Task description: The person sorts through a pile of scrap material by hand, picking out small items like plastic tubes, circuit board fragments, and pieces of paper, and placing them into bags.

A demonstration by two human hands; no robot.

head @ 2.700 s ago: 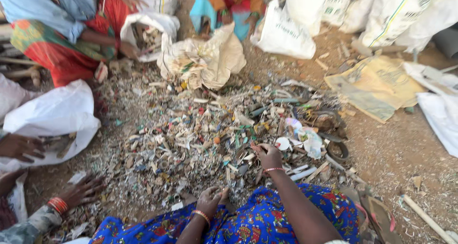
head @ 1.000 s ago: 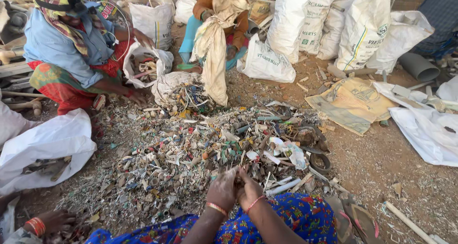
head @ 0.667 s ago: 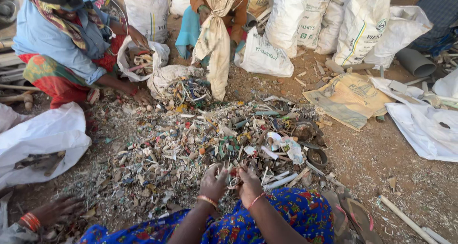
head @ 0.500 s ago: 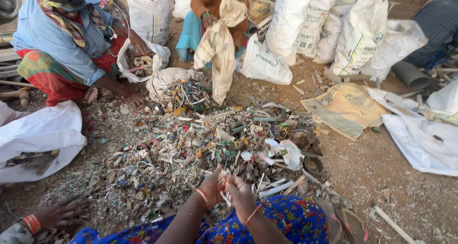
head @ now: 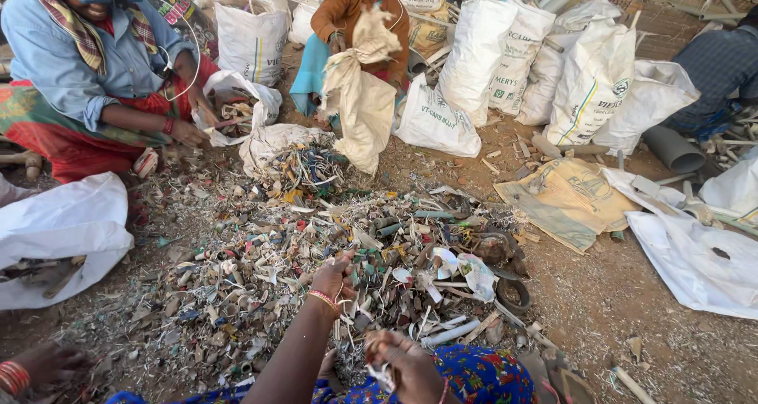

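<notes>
A wide pile of mixed scrap point(head: 268, 254), small plastic bits, strips and pipe pieces, lies on the dirt in front of me. My left hand point(head: 333, 278) reaches out into the pile with its fingers curled over scrap pieces. My right hand point(head: 399, 362) is drawn back near my lap over the blue patterned cloth point(head: 482, 376), closed around a few small pale scrap pieces.
A person in a blue shirt point(head: 95, 64) sits at the far left with a white bag point(head: 237, 104). Another person point(head: 355, 17) at the back holds up a tan sack point(head: 363, 104). White sacks point(head: 553, 72) stand behind. A white bag point(head: 55, 230) lies left, and a co-worker's hand point(head: 43, 364) is at the bottom left.
My hands were together near my lap; now the left has stretched forward into the pile while the right stays back holding pieces. The person at the back has raised the tan sack.
</notes>
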